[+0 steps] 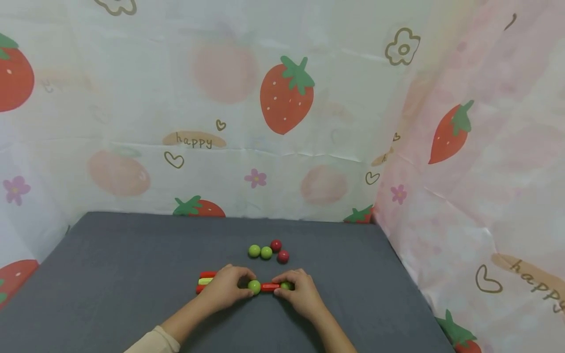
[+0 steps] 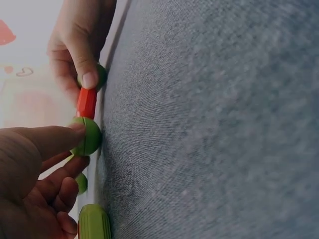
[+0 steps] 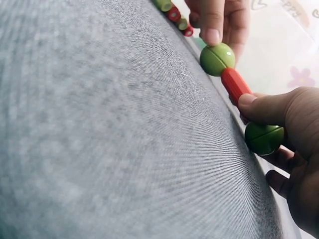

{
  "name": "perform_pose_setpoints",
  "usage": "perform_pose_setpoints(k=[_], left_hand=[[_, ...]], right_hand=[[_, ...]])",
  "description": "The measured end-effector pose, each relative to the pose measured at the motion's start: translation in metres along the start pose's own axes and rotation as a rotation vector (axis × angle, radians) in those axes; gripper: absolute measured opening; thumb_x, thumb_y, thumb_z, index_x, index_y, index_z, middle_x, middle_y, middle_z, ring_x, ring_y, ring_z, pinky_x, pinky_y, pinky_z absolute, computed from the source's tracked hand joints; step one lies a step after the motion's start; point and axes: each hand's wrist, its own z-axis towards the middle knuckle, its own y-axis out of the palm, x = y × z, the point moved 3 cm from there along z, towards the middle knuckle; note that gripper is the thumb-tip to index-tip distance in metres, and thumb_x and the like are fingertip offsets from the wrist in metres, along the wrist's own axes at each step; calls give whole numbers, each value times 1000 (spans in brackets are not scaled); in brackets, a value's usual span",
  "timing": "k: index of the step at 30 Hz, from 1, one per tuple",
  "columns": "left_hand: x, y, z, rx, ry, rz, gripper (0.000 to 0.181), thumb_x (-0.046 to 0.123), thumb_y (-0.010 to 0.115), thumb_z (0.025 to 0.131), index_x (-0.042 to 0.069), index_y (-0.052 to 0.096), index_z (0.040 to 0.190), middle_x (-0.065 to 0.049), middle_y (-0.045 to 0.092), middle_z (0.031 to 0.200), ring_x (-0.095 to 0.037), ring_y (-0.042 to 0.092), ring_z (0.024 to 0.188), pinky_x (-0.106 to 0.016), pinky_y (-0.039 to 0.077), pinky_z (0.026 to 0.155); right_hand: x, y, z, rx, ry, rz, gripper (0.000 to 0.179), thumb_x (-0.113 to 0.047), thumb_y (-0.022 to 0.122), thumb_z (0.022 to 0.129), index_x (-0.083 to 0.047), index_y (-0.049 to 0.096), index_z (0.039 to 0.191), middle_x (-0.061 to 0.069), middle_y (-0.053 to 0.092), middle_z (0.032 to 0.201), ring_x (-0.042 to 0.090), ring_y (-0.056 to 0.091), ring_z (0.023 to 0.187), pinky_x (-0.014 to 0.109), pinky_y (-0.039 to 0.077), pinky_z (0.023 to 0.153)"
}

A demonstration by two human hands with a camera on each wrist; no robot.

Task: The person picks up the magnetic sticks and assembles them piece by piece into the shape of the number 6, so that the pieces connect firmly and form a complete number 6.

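Between the two hands lies a short red ribbed stick (image 1: 270, 287) with a green ball (image 1: 253, 287) at its left end and another green ball (image 3: 264, 138) at its right end. My left hand (image 1: 227, 287) pinches the left ball between thumb and fingers. With thumb and fingers my right hand (image 1: 302, 291) grips the red stick near its right end, right beside the second ball. In the right wrist view the stick (image 3: 235, 85) touches the left ball (image 3: 217, 59). The right hand's fingers partly hide the far end of the stick.
Several red and yellow-green sticks (image 1: 205, 281) lie side by side left of the left hand, partly covered by it. Beyond the hands, two green balls (image 1: 266, 253) and two red balls (image 1: 283, 256) rest on the dark grey tabletop (image 1: 145, 255). A strawberry-printed curtain (image 1: 282, 186) surrounds the table.
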Motion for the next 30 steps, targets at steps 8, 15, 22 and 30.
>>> perform_pose_setpoints(k=[8, 15, 22, 30], left_hand=[[3, -25, -18, 80, -64, 11, 30, 25, 82, 77, 22, 73, 105, 8, 70, 102, -17, 57, 100, -43, 44, 89], [-19, -52, -54, 151, -205, 19, 26, 27, 82, 78, 26, 73, 103, 8, 68, 101, -12, 51, 94, -35, 45, 80], [-35, -47, -73, 164, -264, -52, 20, 30, 82, 76, 32, 72, 94, 12, 64, 91, -12, 50, 90, -33, 44, 77], [-41, -32, -84, 168, -267, -31, 20, 28, 84, 72, 34, 71, 86, 14, 63, 86, -9, 50, 84, -34, 43, 79]], right_hand=[[0, 2, -1, 30, -24, -6, 22, -28, 82, 76, -35, 76, 96, -17, 72, 97, 7, 54, 90, 27, 40, 82], [-4, 1, 3, 0, -14, -1, 22, -31, 81, 77, -36, 76, 99, -18, 71, 99, 8, 55, 97, 30, 40, 87], [-1, -3, 1, 15, 7, -10, 23, -30, 82, 76, -35, 76, 97, -17, 71, 97, 9, 56, 96, 30, 39, 86], [1, -1, 0, -14, 15, 6, 23, -32, 81, 77, -36, 75, 99, -18, 71, 98, 8, 55, 95, 30, 40, 85]])
